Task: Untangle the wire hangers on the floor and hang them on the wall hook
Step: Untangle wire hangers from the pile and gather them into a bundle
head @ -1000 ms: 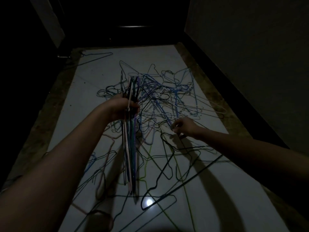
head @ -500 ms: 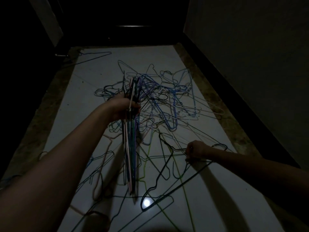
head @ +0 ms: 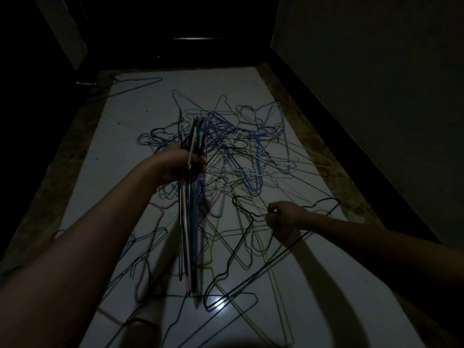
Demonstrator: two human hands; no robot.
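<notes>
2 bare arms come in from the bottom of the picture. No sleeves cover them as far as the picture shows. The left hand [head: 179,164] and the right hand [head: 285,214] have no gloves on. No rings, watch or bands show on the fingers or wrists, but the light is very dim, so small things are hard to see.

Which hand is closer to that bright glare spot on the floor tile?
Right. The right hand, pinching a black hanger, is above and right of the glare spot. The left hand, gripping the bundle of hangers, is farther up, left of the spot.
</notes>
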